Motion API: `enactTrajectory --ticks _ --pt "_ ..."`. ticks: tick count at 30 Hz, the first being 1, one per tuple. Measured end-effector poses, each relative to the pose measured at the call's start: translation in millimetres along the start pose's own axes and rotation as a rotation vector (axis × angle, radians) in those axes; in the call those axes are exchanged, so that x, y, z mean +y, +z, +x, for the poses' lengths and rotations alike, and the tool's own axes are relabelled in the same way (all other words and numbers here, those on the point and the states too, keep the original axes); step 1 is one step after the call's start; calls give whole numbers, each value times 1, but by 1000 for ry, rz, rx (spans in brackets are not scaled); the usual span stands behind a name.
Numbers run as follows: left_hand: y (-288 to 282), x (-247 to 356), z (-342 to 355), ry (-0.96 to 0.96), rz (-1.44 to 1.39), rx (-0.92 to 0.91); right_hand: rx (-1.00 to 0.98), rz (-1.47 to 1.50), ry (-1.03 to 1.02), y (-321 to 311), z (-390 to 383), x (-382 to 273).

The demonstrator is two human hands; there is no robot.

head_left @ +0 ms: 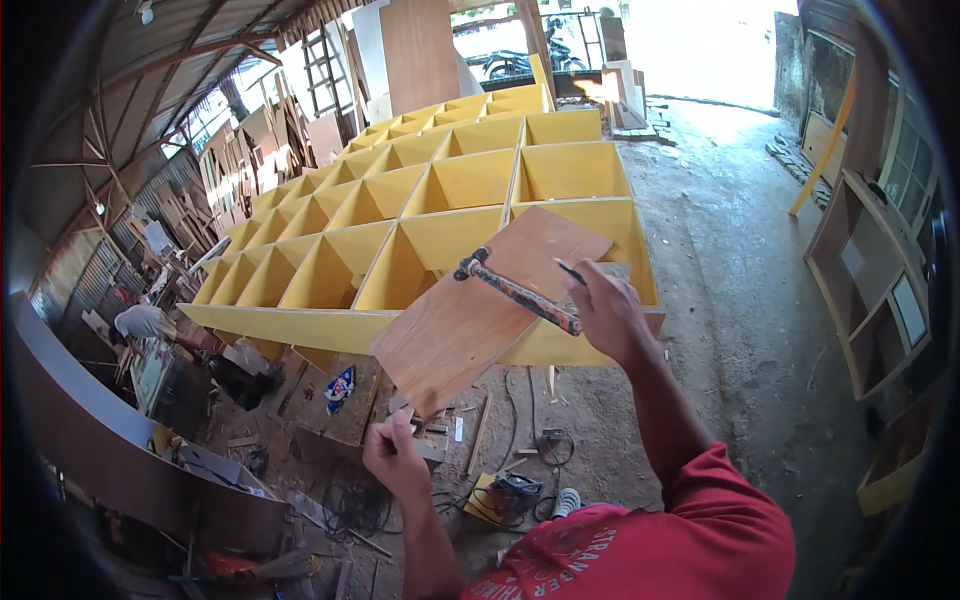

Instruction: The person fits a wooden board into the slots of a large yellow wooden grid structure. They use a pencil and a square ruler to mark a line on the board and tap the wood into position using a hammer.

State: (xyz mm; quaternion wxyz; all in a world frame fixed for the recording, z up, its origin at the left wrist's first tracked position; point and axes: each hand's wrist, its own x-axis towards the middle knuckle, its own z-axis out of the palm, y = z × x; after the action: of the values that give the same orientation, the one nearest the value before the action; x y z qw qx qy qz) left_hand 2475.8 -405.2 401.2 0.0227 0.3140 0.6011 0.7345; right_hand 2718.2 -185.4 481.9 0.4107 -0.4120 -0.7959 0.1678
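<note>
A reddish-brown plywood board (455,345) lies slanted across the near edge of a large yellow compartmented frame (290,318). On the board rests a hammer (520,292), its dark head toward the far left and its worn, stained handle reaching toward me. My right hand (612,312) is closed around a dark pencil (570,270) above the board's right side, close to the end of the hammer handle. Below the board's near corner is my left hand (397,458), fingers curled and thumb up; anything between them is too small to make out.
Cables, wood scraps and a yellow-and-dark power tool (500,497) litter the floor before me. A blue-and-white packet (340,388) lies on a low wooden surface. An open wooden cabinet frame (870,285) stands at the right, and a curved brown panel (130,450) at the left.
</note>
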Motion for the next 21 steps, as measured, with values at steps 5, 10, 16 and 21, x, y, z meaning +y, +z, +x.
enactTrajectory --ticks 5,10,16,21 --pt "21 -6 15 -105 4 56 -169 -199 -10 15 -6 12" --pt "30 -27 34 -495 -291 -104 -311 -243 1 21 9 18" --pt "49 -20 13 -536 -586 -167 -434 77 10 -1 45 41" --pt "58 -6 -44 -478 -691 90 -142 114 -29 -52 91 103"
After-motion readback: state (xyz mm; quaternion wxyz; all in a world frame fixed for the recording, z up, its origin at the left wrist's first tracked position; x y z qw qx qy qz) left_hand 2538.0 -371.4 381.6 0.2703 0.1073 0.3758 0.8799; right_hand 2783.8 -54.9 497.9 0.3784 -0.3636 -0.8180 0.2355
